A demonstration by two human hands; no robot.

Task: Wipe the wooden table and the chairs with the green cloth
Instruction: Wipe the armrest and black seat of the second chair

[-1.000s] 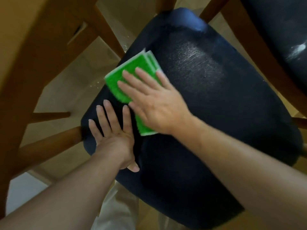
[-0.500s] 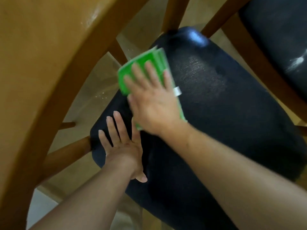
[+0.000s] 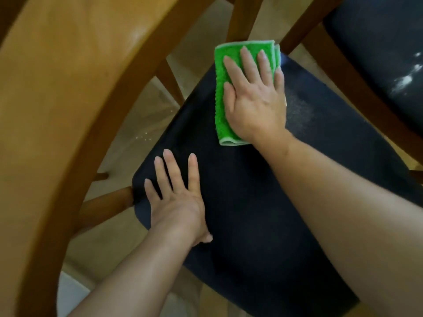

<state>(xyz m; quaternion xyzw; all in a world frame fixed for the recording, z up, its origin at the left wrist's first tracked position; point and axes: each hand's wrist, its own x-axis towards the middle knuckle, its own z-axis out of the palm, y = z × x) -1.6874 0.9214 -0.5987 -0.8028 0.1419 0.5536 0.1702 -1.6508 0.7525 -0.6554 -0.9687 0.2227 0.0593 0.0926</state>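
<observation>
**Green cloth flat under the right hand at the far edge of a dark chair seat**

A broad curved band of light brown wood (image 3: 68, 115) fills the left side of the head view, sweeping from the top centre down to the lower left corner; it is close to the camera and blurred, and whether it is a worktop edge or a chair back cannot be told. Under it a pale floor (image 3: 142, 120) shows, with a few small white specks on it.

The chair seat (image 3: 263, 213), dark navy and padded, takes up the middle and the lower right. A dull greyish patch lies on its far right part. Brown wooden rails (image 3: 105, 207) meet the seat at its left corner, and more wooden bars rise beyond its far edge. A second dark seat (image 3: 384, 53) sits in the top right corner, with bright white marks on its surface, parted from the first by a slanting wooden rail.

Two bare forearms reach in from the bottom of the view. The right hand (image 3: 254, 99) lies palm down on the green cloth (image 3: 220, 106), fingers straight and slightly spread, pressing it onto the far edge of the seat. The cloth is folded into a long rectangle with a pale trim, its far end just over the seat's rim.

The left hand (image 3: 176, 200) rests flat on the seat near its left corner, fingers straight and fanned apart, well apart from the cloth.
</observation>
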